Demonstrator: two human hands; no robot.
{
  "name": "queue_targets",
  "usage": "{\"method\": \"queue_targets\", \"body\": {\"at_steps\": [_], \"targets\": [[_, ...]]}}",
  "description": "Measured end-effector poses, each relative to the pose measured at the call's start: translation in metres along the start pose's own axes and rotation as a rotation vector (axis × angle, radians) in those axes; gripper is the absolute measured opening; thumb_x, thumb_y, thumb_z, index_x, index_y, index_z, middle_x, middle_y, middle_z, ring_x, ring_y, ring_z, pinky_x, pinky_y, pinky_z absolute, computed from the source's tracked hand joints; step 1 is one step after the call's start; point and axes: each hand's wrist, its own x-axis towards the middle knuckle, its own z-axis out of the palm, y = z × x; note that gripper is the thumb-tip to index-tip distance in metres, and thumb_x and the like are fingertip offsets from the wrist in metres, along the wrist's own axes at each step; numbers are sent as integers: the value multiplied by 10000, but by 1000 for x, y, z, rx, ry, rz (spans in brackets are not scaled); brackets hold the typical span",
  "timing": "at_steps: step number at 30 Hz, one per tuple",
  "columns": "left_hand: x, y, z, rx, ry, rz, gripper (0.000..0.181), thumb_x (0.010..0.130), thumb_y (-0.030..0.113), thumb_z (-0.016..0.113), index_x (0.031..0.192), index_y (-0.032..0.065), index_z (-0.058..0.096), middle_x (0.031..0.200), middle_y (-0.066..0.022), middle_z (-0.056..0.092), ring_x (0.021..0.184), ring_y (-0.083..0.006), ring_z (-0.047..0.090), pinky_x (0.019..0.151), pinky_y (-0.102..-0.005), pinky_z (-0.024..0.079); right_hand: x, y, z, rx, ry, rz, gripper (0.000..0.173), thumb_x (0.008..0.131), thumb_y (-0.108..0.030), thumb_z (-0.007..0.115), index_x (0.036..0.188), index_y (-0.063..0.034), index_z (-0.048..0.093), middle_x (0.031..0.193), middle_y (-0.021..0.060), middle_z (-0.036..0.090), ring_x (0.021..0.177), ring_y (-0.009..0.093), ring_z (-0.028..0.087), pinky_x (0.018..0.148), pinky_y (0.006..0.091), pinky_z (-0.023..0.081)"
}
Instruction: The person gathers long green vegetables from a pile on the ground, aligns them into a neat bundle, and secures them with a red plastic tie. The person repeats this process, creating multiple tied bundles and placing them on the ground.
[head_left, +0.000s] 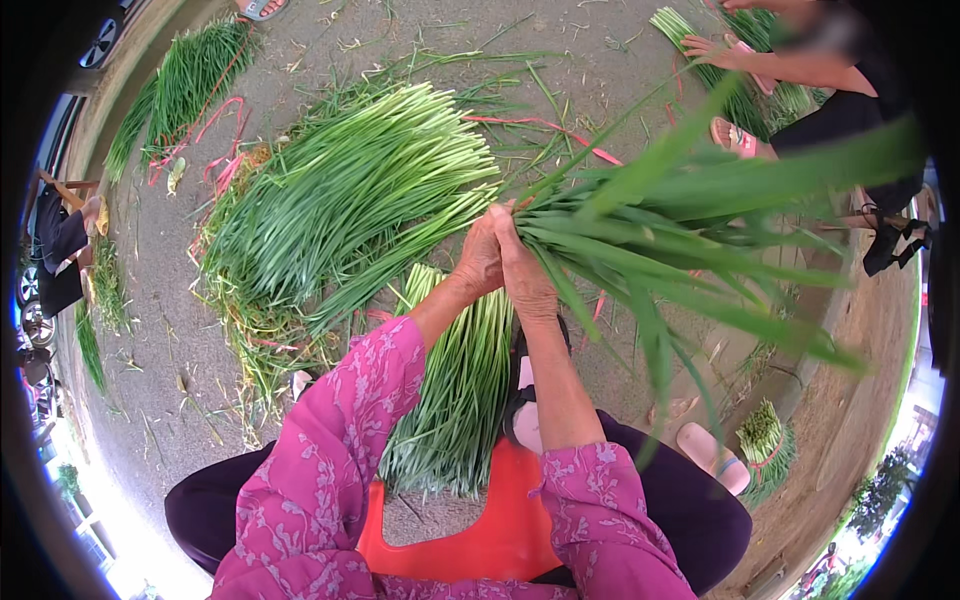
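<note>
My left hand (480, 253) and my right hand (527, 271) are pressed together, both closed around the stem end of a bunch of garlic chives (637, 232). Its long green leaves fan out to the right, blurred at their tips. The stem ends are hidden inside my hands. Just beyond my left hand lies a large heap of chives (352, 195), pale stems towards the right. A smaller sheaf of chives (461, 382) rests below my forearms, between my legs, stems pointing away from me. Part of a red plastic stool (517, 517) shows beneath me.
Red plastic ties (555, 124) and loose trimmings (262, 345) are scattered over the pavement. Tied chives (199, 82) lie at far left. Another person's hand (709, 52) is over chives at upper right. A slipper (712, 454) and a tied bundle (766, 450) lie at lower right.
</note>
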Motion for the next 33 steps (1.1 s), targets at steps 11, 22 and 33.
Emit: {"method": "queue_targets", "body": {"at_steps": [11,22,33], "targets": [[8,-22,1,970,165,481,559,655,274,644,1143,57,477,922,-176,535,862,-354,507,747,-375,421,-5,3,-1,-76,36,-85,317,848,-311,513,1018,-49,568,954,105,621,884,232,574,838,340,414],[-91,90,3,41,-75,-25,428,841,391,537,1103,53,527,1088,-77,554,975,-191,544,857,-340,441,-8,27,8,205,-291,-232,228,860,-158,442,1043,-64,540,1022,96,546,896,249,546,846,370,430],[-154,195,33,-419,-397,-120,863,737,695,449,1226,-14,404,954,-170,561,941,-280,553,835,-379,454,-51,-178,-5,-361,-556,-1621,163,572,-159,548,723,-100,524,795,29,489,899,211,511,933,405,393]]}}
